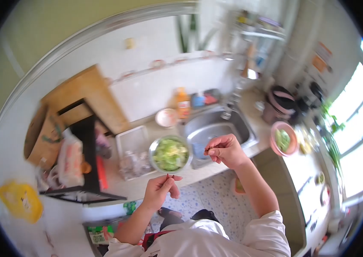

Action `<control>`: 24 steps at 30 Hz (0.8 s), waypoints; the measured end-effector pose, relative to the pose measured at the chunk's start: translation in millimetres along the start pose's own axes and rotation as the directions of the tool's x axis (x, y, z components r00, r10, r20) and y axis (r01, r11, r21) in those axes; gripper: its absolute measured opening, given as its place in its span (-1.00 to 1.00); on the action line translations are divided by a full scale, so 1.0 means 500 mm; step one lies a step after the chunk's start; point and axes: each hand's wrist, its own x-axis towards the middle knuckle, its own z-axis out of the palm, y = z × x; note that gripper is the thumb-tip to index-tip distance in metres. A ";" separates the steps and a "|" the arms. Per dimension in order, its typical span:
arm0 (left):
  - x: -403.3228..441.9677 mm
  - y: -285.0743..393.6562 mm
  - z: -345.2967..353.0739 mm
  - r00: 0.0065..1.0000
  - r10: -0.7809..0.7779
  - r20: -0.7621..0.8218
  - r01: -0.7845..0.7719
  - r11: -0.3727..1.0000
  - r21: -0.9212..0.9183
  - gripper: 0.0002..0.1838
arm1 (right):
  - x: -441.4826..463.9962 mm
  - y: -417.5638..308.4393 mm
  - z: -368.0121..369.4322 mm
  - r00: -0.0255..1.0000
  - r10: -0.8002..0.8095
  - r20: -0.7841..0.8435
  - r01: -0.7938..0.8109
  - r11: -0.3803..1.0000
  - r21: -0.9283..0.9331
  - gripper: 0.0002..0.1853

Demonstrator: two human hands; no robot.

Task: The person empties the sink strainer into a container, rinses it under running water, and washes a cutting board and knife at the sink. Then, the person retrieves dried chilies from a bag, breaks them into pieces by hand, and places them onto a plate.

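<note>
Bright daylight glares from the window point(355, 135) on the right; fisheye distortion curves the dark-rimmed edges; the far wall point(147, 96) blurs.

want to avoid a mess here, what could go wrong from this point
The small brown piece in the right hand might slip from the fingertips and drop into the sink. The metal bowl stands near the counter's front edge, close to the left hand, so a bump could spill the chopped greens.

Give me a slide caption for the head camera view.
Right hand pinching a small brown piece, left hand near a bowl of greens, metal sink beyond.
</note>
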 end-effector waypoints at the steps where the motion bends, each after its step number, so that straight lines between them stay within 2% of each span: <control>1: 0.027 -0.022 0.058 0.999 -0.028 0.044 0.030 0.999 -0.029 -0.54 | -0.062 -0.006 -0.055 0.998 -0.045 -0.054 0.047 0.998 0.031 -0.90; 4: 0.089 -0.072 0.244 0.979 -0.102 0.178 0.113 0.992 -0.055 -0.55 | -0.262 -0.026 -0.201 0.959 -0.056 -0.278 0.073 0.996 0.050 -0.88; 7: 0.129 -0.128 0.414 0.930 -0.163 0.328 0.173 0.985 -0.002 -0.53 | -0.455 -0.025 -0.316 0.892 -0.139 -0.430 0.182 0.981 0.062 -0.89; 11: 0.163 -0.198 0.610 0.809 -0.248 0.534 0.259 0.964 0.055 -0.53 | -0.681 -0.008 -0.416 0.765 -0.229 -0.602 0.346 0.934 0.084 -0.85; 17: 0.196 -0.271 0.836 0.584 -0.392 0.710 0.407 0.899 0.161 -0.57 | -0.916 0.025 -0.499 0.469 -0.246 -0.848 0.482 0.876 0.013 -0.87; 24: 0.271 -0.351 1.032 0.375 -0.463 0.803 0.461 0.845 0.272 -0.62 | -1.055 0.071 -0.598 0.140 -0.180 -0.974 0.571 0.818 -0.069 -0.90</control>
